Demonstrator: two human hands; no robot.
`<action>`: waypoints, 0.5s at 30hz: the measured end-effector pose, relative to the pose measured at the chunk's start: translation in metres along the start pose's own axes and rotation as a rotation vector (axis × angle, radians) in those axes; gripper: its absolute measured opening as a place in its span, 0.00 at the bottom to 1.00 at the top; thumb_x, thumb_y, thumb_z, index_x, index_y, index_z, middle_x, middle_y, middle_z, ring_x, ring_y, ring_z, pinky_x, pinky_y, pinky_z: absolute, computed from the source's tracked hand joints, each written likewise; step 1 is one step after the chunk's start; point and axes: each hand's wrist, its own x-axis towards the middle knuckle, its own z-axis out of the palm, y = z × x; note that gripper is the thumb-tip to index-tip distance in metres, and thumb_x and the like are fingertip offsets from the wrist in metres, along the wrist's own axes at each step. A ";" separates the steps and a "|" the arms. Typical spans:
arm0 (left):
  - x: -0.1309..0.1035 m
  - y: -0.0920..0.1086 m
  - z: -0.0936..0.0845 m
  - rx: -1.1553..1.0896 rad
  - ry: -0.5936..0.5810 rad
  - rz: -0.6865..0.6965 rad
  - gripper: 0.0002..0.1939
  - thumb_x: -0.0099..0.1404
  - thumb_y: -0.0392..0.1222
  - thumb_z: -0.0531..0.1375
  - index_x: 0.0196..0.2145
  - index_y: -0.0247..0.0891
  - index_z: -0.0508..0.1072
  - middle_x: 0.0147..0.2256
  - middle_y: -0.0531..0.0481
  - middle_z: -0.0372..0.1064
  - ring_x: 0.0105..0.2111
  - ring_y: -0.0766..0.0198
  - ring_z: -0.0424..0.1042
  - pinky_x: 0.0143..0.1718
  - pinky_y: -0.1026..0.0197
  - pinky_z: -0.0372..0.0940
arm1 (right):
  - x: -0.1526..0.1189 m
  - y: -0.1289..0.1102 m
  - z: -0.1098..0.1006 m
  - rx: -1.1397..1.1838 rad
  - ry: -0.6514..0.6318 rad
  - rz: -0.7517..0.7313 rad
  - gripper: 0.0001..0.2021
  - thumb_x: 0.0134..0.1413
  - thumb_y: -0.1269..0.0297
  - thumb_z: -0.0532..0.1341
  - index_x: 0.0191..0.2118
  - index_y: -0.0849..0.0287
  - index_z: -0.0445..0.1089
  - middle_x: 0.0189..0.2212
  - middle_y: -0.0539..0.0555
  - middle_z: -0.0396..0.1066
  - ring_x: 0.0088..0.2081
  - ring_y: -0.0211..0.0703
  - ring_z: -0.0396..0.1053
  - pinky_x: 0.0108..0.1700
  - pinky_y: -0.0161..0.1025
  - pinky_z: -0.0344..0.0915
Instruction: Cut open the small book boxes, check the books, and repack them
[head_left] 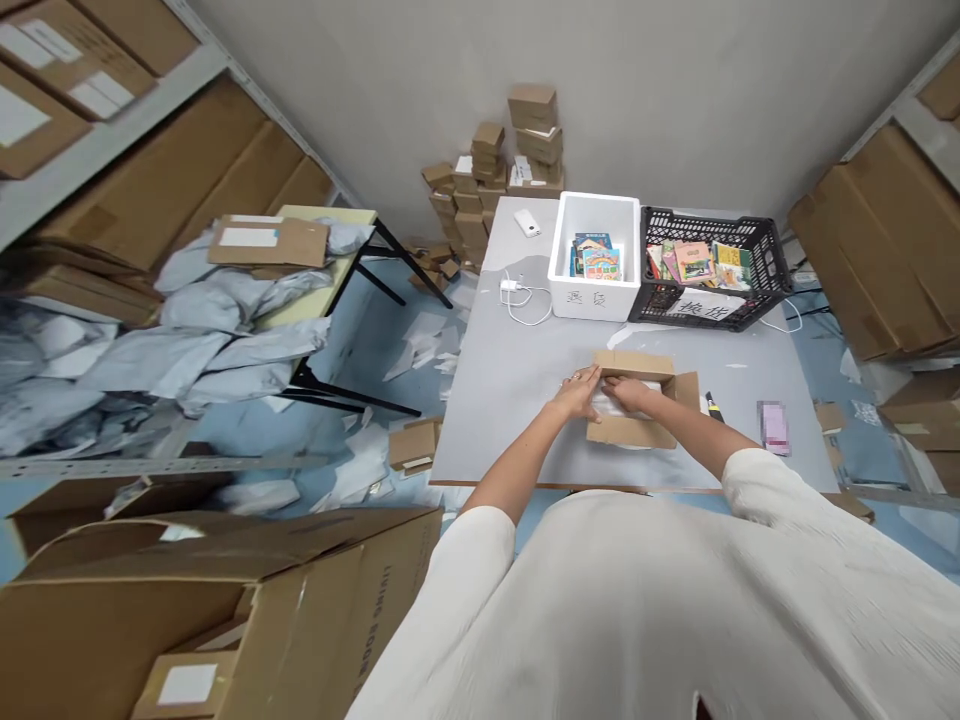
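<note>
Currently, an open brown cardboard box [632, 432] sits on the grey flat tabletop [510, 425] near its front edge, flaps splayed, presumably for access. Left hand [577, 394]: fingers extended at the left end, likely steadying; right hand [630, 393]: inside. Cannot tell whether either grips. Mouth faces up; long axis runs left-right, roughly parallel to the front edge.

Carton [632, 432] on the worktop [487, 410], tub [592, 306] and crate [655, 306] behind
Books [602, 265] lie in both; charger [510, 286] left of tub.
</note>
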 end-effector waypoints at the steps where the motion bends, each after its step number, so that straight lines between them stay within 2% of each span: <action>1: -0.001 0.000 0.000 -0.004 -0.004 0.003 0.80 0.50 0.71 0.76 0.82 0.49 0.30 0.82 0.39 0.23 0.79 0.30 0.42 0.75 0.36 0.51 | 0.004 0.000 0.003 -0.019 -0.016 -0.014 0.23 0.63 0.72 0.66 0.62 0.55 0.75 0.67 0.66 0.70 0.59 0.57 0.74 0.58 0.46 0.71; 4: -0.002 0.000 0.002 -0.006 -0.016 0.000 0.79 0.51 0.69 0.76 0.82 0.50 0.28 0.82 0.40 0.22 0.79 0.30 0.42 0.75 0.35 0.50 | 0.014 -0.001 0.013 -0.062 -0.036 -0.066 0.25 0.60 0.73 0.67 0.62 0.54 0.76 0.68 0.64 0.70 0.61 0.56 0.73 0.61 0.46 0.70; 7: -0.003 -0.001 0.004 -0.008 -0.018 0.009 0.79 0.53 0.66 0.76 0.81 0.51 0.26 0.82 0.42 0.21 0.79 0.31 0.41 0.75 0.35 0.50 | 0.019 -0.002 0.025 -0.032 -0.025 -0.068 0.24 0.55 0.74 0.69 0.58 0.52 0.78 0.64 0.62 0.74 0.58 0.54 0.75 0.60 0.46 0.71; 11: -0.004 -0.004 0.009 -0.034 -0.012 0.024 0.79 0.53 0.65 0.76 0.81 0.51 0.24 0.82 0.42 0.20 0.79 0.30 0.41 0.75 0.34 0.49 | 0.018 -0.003 0.040 -0.018 -0.019 -0.040 0.21 0.58 0.73 0.67 0.57 0.54 0.77 0.61 0.62 0.76 0.55 0.53 0.76 0.59 0.47 0.70; 15: -0.004 -0.006 0.013 -0.030 -0.009 0.014 0.79 0.53 0.63 0.77 0.81 0.51 0.24 0.82 0.42 0.18 0.79 0.29 0.41 0.76 0.34 0.48 | 0.016 -0.004 0.047 0.048 0.039 -0.042 0.17 0.60 0.71 0.64 0.55 0.55 0.76 0.59 0.63 0.77 0.55 0.53 0.75 0.60 0.47 0.68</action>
